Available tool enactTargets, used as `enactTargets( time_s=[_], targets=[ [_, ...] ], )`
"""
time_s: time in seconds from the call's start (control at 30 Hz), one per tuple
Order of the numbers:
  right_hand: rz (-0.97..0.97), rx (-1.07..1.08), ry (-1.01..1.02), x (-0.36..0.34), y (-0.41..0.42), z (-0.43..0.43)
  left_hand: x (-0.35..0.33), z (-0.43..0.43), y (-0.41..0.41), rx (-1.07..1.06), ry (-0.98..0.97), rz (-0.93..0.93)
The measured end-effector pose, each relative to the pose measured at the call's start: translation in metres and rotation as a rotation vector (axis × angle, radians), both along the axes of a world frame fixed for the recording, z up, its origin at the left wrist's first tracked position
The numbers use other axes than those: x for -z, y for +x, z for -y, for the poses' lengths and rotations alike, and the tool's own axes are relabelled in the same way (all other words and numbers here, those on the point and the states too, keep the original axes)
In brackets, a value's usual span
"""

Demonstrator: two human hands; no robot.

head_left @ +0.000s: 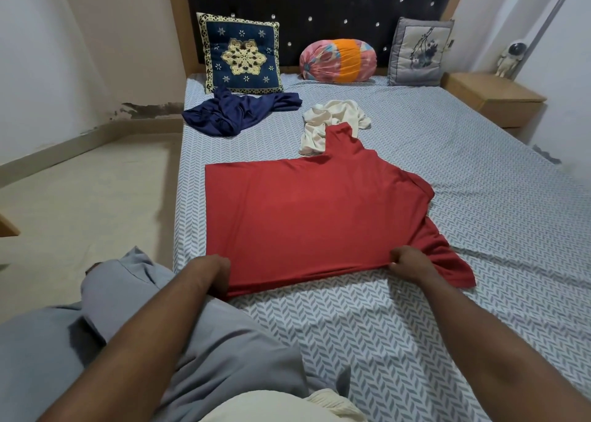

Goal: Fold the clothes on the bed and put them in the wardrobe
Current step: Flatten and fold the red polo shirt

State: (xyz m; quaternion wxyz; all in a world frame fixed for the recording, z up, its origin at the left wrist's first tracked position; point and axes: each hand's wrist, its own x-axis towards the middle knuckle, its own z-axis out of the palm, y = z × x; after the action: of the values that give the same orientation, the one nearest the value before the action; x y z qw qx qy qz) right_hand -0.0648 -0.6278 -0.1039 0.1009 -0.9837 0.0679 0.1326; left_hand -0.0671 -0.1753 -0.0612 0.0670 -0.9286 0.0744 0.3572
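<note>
A red T-shirt (307, 217) lies spread flat on the bed (447, 153), one sleeve pointing toward the headboard and one lying by my right hand. My left hand (211, 273) pinches the shirt's near edge at its left corner. My right hand (412, 263) grips the same edge close to the near sleeve. Beyond the shirt lies a crumpled cream garment (332, 121), partly under the far sleeve. A crumpled navy garment (236, 113) sits at the bed's far left.
A navy embroidered cushion (241, 54), a pink and orange bolster (339, 60) and a grey cushion (417, 54) lean against the dark headboard. A wooden bedside table (492, 97) stands at the right. Bare floor (83, 198) runs along the bed's left side.
</note>
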Motion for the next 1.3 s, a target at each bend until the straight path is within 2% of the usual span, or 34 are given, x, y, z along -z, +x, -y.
enactTargets(
  time_s=[0.13, 0.23, 0.37, 0.53, 0.83, 0.9, 0.97, 1.03, 1.07, 1.13, 1.2, 1.3],
  targets=[
    [0.113, 0.040, 0.073, -0.007, 0.027, 0.007, -0.006, -0.029, 0.027, -0.187, -0.174, -0.039],
    [0.206, 0.088, 0.097, -0.015, 0.057, -0.001, -0.002, -0.056, 0.052, -0.413, -0.439, 0.084],
    [0.233, 0.129, 0.079, -0.025, 0.101, -0.017, 0.000, -0.071, 0.086, -0.573, -0.614, 0.261],
    [0.184, 0.154, -0.007, -0.025, 0.145, -0.028, 0.006, -0.065, 0.119, -0.655, -0.638, 0.408],
    [0.112, 0.158, -0.100, -0.015, 0.186, -0.045, 0.026, -0.071, 0.145, -0.645, -0.583, 0.457],
    [0.061, 0.143, -0.101, -0.011, 0.188, -0.046, 0.031, -0.071, 0.144, -0.624, -0.547, 0.454],
    [0.040, 0.124, -0.073, -0.009, 0.185, -0.044, 0.033, -0.063, 0.139, -0.517, -0.382, 0.492],
    [0.118, 0.097, -0.002, -0.009, 0.178, -0.038, 0.034, -0.047, 0.134, -0.329, -0.181, 0.615],
    [0.174, 0.083, 0.024, -0.011, 0.172, -0.033, 0.032, -0.033, 0.133, -0.246, -0.162, 0.670],
    [0.286, 0.057, 0.046, -0.016, 0.160, -0.027, 0.031, 0.001, 0.132, -0.105, -0.267, 0.671],
    [0.315, 0.040, 0.041, -0.021, 0.147, -0.018, 0.033, 0.041, 0.130, 0.021, -0.395, 0.551],
    [0.080, 0.002, -0.065, -0.023, 0.124, -0.002, 0.038, 0.092, 0.128, 0.130, -0.443, 0.334]
  ],
)
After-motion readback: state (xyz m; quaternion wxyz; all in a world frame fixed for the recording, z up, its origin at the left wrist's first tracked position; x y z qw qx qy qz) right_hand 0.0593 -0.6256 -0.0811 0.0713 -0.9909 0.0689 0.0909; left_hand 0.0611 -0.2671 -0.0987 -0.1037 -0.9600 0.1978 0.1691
